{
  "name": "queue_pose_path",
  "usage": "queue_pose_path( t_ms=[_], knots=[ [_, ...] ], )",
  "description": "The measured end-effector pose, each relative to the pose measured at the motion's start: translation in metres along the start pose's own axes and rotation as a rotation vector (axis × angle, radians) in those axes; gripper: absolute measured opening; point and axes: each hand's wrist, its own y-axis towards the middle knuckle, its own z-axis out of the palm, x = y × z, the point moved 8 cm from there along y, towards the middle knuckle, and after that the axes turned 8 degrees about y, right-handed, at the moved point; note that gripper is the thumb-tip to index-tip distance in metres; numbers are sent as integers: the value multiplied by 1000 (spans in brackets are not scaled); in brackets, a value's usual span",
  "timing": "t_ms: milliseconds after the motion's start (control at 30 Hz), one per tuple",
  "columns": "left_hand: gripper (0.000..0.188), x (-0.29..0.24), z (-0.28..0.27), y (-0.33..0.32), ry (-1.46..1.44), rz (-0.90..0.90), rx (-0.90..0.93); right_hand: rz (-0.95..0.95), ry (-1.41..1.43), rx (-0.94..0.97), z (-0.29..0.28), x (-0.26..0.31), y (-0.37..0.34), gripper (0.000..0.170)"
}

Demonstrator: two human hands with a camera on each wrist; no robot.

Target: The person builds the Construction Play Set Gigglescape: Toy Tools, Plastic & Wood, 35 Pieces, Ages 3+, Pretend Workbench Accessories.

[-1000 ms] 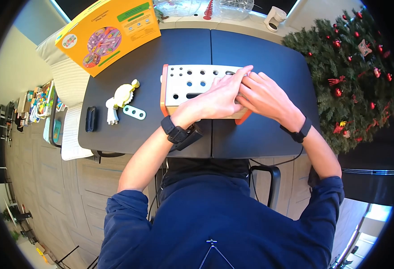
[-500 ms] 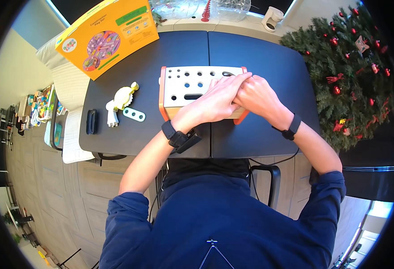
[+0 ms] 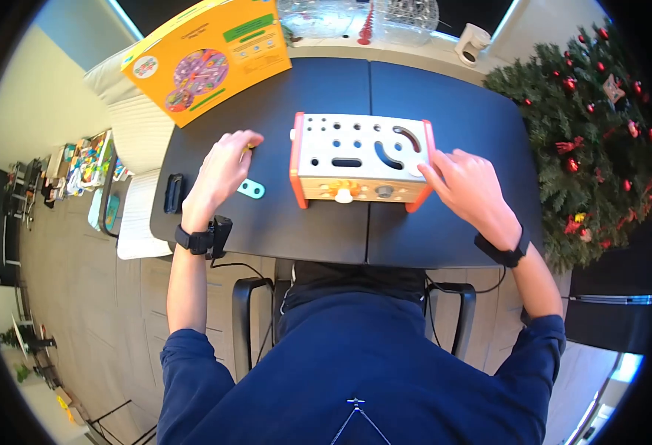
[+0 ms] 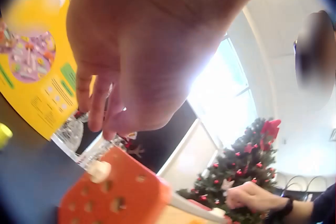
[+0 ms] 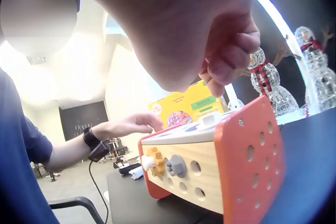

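My left hand [image 3: 222,172] hovers over the table left of the toy workbench, fingers loosely bent, hiding most of a yellow-green toy; a bit of yellow shows by its fingertips. In the left wrist view nothing is visible in the left hand [image 4: 142,56]. The white-topped workbench [image 3: 355,137] has red-orange ends, with an orange gear [image 5: 156,162] and a grey nut [image 5: 176,166] on its wooden front. My right hand [image 3: 470,185] is at its right end, thumb extended and other fingers loosely curled, near a white piece [image 5: 211,119] on the top panel.
A teal strip with holes [image 3: 251,188] lies between left hand and workbench. A black item [image 3: 174,193] sits at the table's left edge. The yellow box [image 3: 214,63] stands behind; a decorated tree [image 3: 571,148] is at the right.
My left hand has left the workbench and my right hand, moving left to above the loose toys. The right hand remains by the workbench's right end, its fingers looser. The top panel is uncovered.
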Motion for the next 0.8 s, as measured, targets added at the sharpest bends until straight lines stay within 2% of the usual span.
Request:
queue_pose_path(
  t_ms=[33, 100, 167, 200, 233, 333, 433, 500, 533, 567, 700, 733, 767, 800],
  knots=[
    [26, 21, 6, -10, 54, -64, 40, -10, 18, 4, 2, 5, -2, 39],
    [37, 65, 17, -30, 234, -210, 70, -25, 52, 11, 4, 16, -3, 37],
    [49, 99, 21, -49, 358, -413, 104, -53, 104, 9, 4, 26, 0, 37],
    [66, 126, 35, -57, 380, -499, 168, -66, 129, 11, 4, 30, 2, 37],
    [68, 134, 38, -62, 378, -550, 211, -60, 141, 30, 5, 33, 5, 36],
    [67, 162, 64, -64, 333, -568, 274, -58, 157, 69, 8, 38, 15, 34],
    [60, 190, 82, -50, 310, -553, 237, -73, 161, 69, 10, 43, 23, 32],
    [56, 195, 81, -32, 150, -570, 237, -82, 181, 83, 11, 46, 29, 31],
    [55, 190, 75, -21, 68, -575, 239, -68, 192, 94, 11, 47, 33, 30],
    [51, 174, 64, -8, -18, -573, 161, -55, 204, 104, 10, 49, 37, 30],
    [44, 84, 15, 43, -460, -335, -192, -7, 245, 74, 15, 44, 59, 27],
    [42, 73, 19, 59, -591, -262, -207, 8, 269, 47, 14, 43, 65, 25],
    [49, 51, 13, 70, -668, -114, -290, 23, 294, 21, 13, 44, 72, 23],
    [47, 23, 6, 76, -715, -58, -278, 39, 319, -5, 12, 44, 77, 22]
  ],
)
